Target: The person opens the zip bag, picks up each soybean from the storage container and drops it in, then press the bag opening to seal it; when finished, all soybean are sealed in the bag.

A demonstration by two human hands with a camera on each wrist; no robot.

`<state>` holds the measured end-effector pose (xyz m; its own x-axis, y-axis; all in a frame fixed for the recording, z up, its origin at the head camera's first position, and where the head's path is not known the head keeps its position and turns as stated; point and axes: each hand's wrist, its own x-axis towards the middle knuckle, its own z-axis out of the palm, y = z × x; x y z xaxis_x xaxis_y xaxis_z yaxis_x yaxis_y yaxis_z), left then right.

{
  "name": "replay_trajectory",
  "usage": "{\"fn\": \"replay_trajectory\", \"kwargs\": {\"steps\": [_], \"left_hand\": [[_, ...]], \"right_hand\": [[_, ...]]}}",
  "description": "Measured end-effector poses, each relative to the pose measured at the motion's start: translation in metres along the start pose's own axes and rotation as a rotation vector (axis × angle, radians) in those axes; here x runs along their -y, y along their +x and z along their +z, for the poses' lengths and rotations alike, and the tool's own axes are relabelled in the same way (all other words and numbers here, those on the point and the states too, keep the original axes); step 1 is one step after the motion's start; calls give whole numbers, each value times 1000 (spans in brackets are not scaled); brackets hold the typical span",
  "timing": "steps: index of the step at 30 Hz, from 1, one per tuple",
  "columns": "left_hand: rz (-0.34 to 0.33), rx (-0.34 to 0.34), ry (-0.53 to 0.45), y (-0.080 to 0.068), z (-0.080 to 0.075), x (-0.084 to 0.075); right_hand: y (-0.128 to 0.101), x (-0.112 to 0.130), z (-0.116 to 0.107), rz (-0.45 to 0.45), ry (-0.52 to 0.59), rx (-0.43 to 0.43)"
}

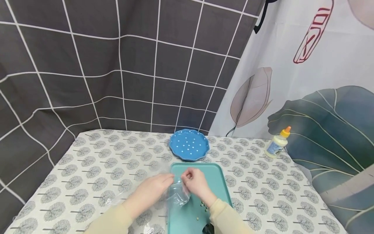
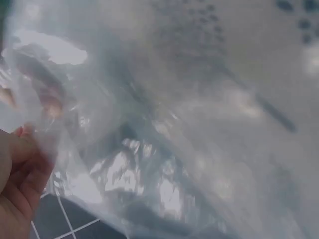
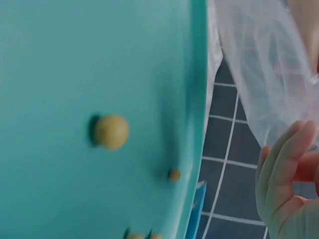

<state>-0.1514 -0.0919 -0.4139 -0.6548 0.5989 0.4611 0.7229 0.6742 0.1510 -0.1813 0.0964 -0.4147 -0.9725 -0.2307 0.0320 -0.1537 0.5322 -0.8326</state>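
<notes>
Right now our clear plastic bag (image 1: pixel 177 191) hangs mouth-up over the teal tray (image 1: pixel 216 182), its length running down toward us, pinched at the top between our left hand (image 1: pixel 152 188) and right hand (image 1: pixel 194 182), both equally near, small beans (image 1: pixel 203 205) scattered beneath.

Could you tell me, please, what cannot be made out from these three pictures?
- Left wrist view: the clear plastic bag fills the frame and blurs whatever lies behind it; only part of the left hand shows.
- Head view: the small beads on the teal tray are too small to count, and the right hand partly covers the bag.
- Glue bottle: label too small to read.
- Right wrist view: the tray is cut off by the edges.
</notes>
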Motion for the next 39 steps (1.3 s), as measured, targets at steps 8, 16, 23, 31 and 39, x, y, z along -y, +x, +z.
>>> {"fn": "replay_trajectory", "kwargs": {"steps": [8,16,23,31,39], "left_hand": [[12,-5,-2,5,-10,0],[-204,77,-89,6,-17,5],[144,-58,137,1,-12,4],[151,-39,50,1,-7,-5],[147,13,95,1,-6,-8]], "right_hand": [[-3,-6,-14,-24,57,61],[-13,-4,-16,-80,51,249],[-17,0,-11,-153,22,246],[-22,4,-6,-202,-8,319],[-21,0,-9,-89,28,273]]}}
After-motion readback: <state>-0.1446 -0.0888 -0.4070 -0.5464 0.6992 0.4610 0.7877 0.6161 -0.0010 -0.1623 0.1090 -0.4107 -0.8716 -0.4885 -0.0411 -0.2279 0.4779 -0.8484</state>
